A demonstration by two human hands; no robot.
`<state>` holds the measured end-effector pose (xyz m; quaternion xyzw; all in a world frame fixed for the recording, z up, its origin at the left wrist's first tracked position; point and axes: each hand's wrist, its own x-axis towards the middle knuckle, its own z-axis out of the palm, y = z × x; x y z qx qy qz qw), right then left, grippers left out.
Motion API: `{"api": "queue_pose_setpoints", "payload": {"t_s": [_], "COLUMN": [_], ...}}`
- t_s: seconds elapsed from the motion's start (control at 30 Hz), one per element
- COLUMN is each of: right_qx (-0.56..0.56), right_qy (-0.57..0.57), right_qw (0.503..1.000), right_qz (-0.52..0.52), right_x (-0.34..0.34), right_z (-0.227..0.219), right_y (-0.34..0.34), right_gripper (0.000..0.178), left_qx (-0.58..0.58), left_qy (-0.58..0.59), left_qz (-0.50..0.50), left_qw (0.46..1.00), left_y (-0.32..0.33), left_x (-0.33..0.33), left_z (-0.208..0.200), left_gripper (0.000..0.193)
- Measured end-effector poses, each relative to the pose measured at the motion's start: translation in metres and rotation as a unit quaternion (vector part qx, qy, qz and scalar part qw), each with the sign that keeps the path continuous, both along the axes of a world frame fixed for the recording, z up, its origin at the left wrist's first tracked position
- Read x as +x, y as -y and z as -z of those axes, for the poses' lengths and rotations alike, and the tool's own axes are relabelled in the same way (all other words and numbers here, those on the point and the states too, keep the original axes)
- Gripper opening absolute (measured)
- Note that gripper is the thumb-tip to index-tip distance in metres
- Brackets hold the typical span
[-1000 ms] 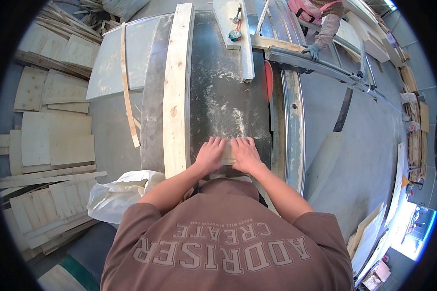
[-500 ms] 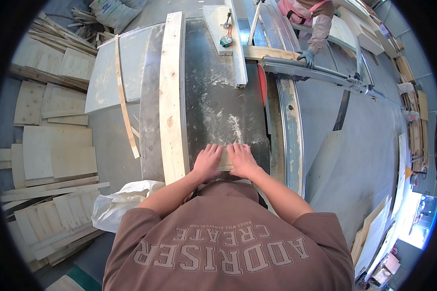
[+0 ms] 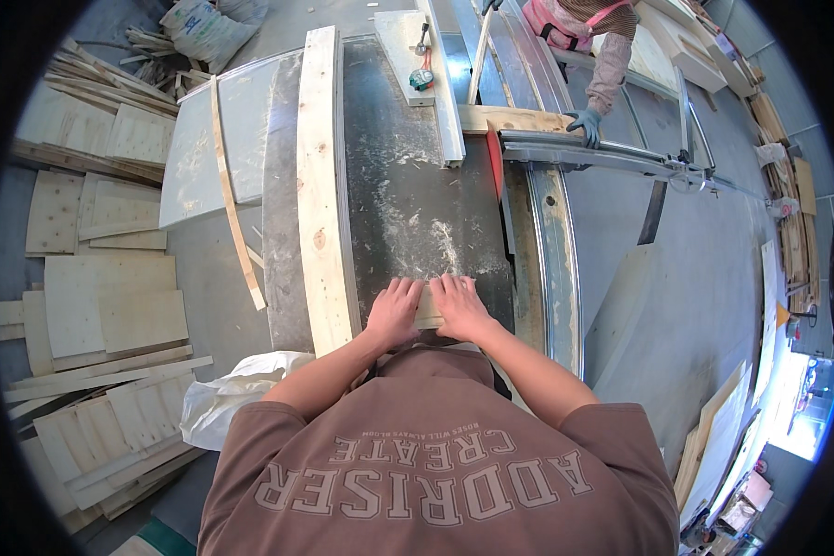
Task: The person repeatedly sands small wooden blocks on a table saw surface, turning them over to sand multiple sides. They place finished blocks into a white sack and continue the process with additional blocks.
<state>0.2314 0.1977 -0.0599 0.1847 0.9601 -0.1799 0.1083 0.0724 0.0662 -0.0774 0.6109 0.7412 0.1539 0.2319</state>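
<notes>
Bare wood, worn metal, thin plastic and cloth.
The small block (image 3: 428, 311) looks like raw, matt wood, as does the long plank (image 3: 320, 208), its smooth face marked with knots. The table (image 3: 398, 236) looks like dark metal, scuffed and rough with pale dust, glossy toward its far end. The rail (image 3: 556, 243) is bare metal with shiny edges and worn patches. The bag (image 3: 236, 394) looks like thin, crinkled plastic; the shirt (image 3: 417, 400) is soft, matt cloth.
</notes>
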Motion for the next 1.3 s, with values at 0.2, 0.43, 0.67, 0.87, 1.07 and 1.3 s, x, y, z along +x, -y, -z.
{"api": "queue_pose_setpoints", "payload": {"t_s": [0.2,0.43,0.67,0.87,1.07,1.3], "right_qx": [-0.014,-0.011,-0.012,-0.008,-0.008,-0.003], "right_qy": [-0.003,0.000,0.004,0.001,-0.002,-0.004], "right_qw": [1.000,1.000,1.000,1.000,1.000,1.000], "right_qz": [0.004,0.004,0.003,0.004,0.002,0.001], "right_x": [0.0004,0.0010,0.0004,0.0008,0.0010,0.0005], "right_z": [0.0012,0.0023,-0.0012,-0.0012,0.0013,-0.0007], "right_y": [-0.0006,0.0003,0.0005,0.0014,0.0006,0.0010], "right_gripper": [0.091,0.091,0.091,0.090,0.089,0.088], "left_qx": [-0.005,-0.001,0.002,-0.011,-0.017,-0.001], "left_qy": [0.006,0.002,-0.001,-0.008,-0.009,-0.005], "left_qz": [-0.005,-0.003,0.000,0.002,0.002,0.000], "left_qw": [1.000,1.000,1.000,1.000,1.000,1.000], "left_y": [-0.0006,0.0005,0.0015,0.0012,0.0004,0.0012], "left_x": [0.0003,0.0005,0.0005,0.0007,0.0011,0.0006], "left_z": [-0.0047,-0.0026,-0.0017,-0.0048,-0.0045,0.0014], "left_gripper": [0.082,0.082,0.086,0.089,0.091,0.091]}}
